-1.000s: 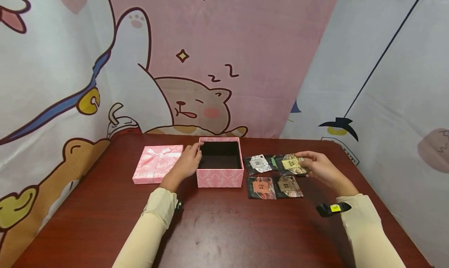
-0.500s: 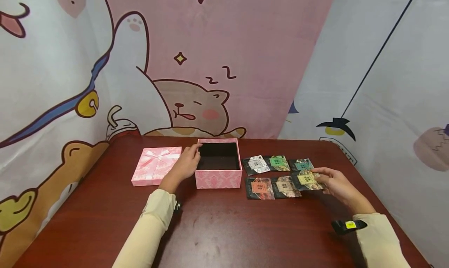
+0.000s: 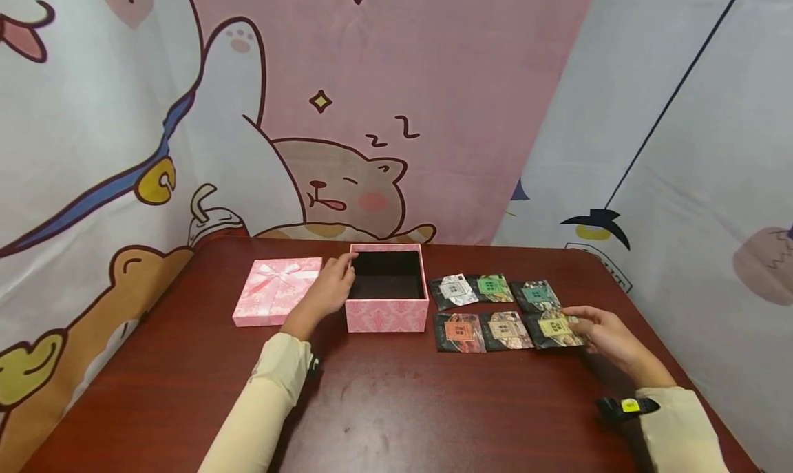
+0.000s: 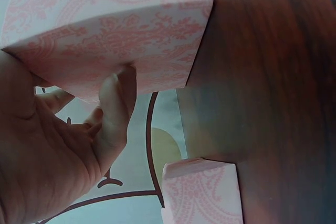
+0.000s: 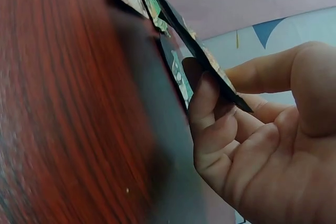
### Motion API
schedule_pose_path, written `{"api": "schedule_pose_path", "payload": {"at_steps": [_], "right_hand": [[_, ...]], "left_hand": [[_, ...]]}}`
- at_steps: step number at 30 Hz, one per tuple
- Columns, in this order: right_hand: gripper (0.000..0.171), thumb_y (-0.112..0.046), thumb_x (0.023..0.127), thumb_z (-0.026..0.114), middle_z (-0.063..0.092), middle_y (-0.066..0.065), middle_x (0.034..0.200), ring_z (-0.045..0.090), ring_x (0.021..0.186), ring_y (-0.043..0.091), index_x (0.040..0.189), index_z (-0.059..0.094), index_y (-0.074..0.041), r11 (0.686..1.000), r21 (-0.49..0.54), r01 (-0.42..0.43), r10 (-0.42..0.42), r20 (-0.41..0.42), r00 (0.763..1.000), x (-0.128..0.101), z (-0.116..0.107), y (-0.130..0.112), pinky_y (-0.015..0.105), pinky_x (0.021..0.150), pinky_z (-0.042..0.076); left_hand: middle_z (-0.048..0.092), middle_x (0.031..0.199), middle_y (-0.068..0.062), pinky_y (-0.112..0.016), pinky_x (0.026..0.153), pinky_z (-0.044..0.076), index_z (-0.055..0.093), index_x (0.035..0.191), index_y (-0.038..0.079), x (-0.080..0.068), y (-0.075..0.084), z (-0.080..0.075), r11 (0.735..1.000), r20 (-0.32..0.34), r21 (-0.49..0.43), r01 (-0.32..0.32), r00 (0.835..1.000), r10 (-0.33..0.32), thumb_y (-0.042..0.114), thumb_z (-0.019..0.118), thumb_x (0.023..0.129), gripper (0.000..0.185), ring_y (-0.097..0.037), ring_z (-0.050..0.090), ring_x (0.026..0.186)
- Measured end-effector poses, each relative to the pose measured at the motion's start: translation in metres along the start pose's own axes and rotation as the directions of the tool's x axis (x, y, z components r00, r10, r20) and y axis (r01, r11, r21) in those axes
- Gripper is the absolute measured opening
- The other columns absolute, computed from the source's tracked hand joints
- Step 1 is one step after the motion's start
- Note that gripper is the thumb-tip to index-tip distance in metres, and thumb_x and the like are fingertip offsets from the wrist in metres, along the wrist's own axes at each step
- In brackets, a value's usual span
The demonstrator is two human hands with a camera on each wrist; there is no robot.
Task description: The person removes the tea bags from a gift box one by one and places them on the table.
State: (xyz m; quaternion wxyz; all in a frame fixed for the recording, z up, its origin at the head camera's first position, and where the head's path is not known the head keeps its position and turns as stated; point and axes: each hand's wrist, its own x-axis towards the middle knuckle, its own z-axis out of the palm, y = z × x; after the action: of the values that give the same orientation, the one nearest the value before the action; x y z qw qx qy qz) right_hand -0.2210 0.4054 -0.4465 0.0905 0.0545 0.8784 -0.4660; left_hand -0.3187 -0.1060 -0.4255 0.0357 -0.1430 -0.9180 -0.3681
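Observation:
In the head view, my right hand (image 3: pixel 610 339) holds a black sachet with a yellow label (image 3: pixel 553 326) by its right edge. The right wrist view has that sachet (image 5: pixel 202 56) tilted between thumb and fingers, its near edge off the table. Beside it lie sachets with a teal label (image 3: pixel 536 293), a tan label (image 3: pixel 505 330) and an orange label (image 3: pixel 460 332). My left hand (image 3: pixel 332 284) is at the left rim of an open pink box (image 3: pixel 387 316) with a dark inside. The left wrist view has its thumb against the patterned box wall (image 4: pixel 157 45), other fingers by the rim.
A pink lid with a ribbon bow (image 3: pixel 275 301) lies left of the box. Right of the box, sachets with a white label (image 3: pixel 455 290) and a green label (image 3: pixel 492 287) form the back row. All stand on a reddish-brown table (image 3: pixel 396 404), before a cartoon-printed cloth (image 3: pixel 464 115).
My right hand has carried the yellow-labelled sachet right and toward me, from over the back row to the right end of the front row. The left hand has stayed at the box.

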Motion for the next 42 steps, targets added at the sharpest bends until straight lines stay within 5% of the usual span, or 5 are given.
{"api": "schedule_pose_path", "payload": {"at_steps": [7,15,21,28,42], "right_hand": [[0.045,-0.012,0.099,0.051,0.053,0.005,0.086,0.048,0.063,0.017,0.138,0.045,0.010,0.999,-0.020,0.025,-0.026,-0.040,0.999,0.001,-0.002,0.010,0.034,0.054,0.045],[0.044,-0.015,0.096,0.062,0.066,0.018,0.099,0.049,0.056,0.015,0.130,0.050,0.010,0.980,-0.175,0.099,-0.121,-0.118,0.986,0.001,0.003,0.007,0.031,0.047,0.044],[0.051,-0.020,0.098,0.060,0.063,0.032,0.111,0.055,0.064,0.018,0.136,0.044,0.010,0.961,-0.255,0.108,-0.143,-0.124,0.982,-0.004,0.001,-0.001,0.034,0.049,0.047],[0.049,-0.015,0.096,0.060,0.066,0.032,0.105,0.062,0.073,0.023,0.133,0.045,0.014,0.926,-0.364,0.104,-0.163,-0.136,0.977,-0.008,0.002,-0.012,0.035,0.056,0.050],[0.046,-0.014,0.093,0.063,0.062,0.034,0.116,0.065,0.096,0.044,0.130,0.051,0.011,0.875,-0.438,0.207,-0.296,-0.146,0.944,-0.002,0.040,-0.065,0.050,0.070,0.054]], "left_hand": [[0.049,0.131,-0.026,-0.053,0.106,0.037,0.044,0.146,0.007,0.000,0.002,-0.001,1.000,0.009,0.001,0.000,1.000,0.000,0.021,0.037,0.104,0.044,-0.038,0.050,0.123],[0.048,0.132,-0.025,-0.053,0.107,0.036,0.043,0.147,0.008,0.000,0.005,-0.003,1.000,0.021,-0.005,0.009,1.000,-0.008,0.022,0.036,0.105,0.045,-0.038,0.050,0.123],[0.048,0.133,-0.025,-0.054,0.107,0.036,0.042,0.148,0.009,0.000,0.006,-0.005,1.000,0.028,-0.003,0.017,0.999,-0.017,0.022,0.037,0.105,0.045,-0.039,0.051,0.122],[0.048,0.132,-0.025,-0.054,0.107,0.036,0.042,0.147,0.008,0.000,0.006,-0.005,1.000,0.037,0.007,0.011,0.999,-0.011,0.021,0.037,0.105,0.045,-0.038,0.050,0.124],[0.050,0.137,-0.022,-0.059,0.097,0.044,0.044,0.146,0.012,0.001,0.008,-0.008,0.976,0.047,0.217,0.002,0.999,-0.012,0.027,0.036,0.104,0.046,-0.038,0.054,0.123]]}}
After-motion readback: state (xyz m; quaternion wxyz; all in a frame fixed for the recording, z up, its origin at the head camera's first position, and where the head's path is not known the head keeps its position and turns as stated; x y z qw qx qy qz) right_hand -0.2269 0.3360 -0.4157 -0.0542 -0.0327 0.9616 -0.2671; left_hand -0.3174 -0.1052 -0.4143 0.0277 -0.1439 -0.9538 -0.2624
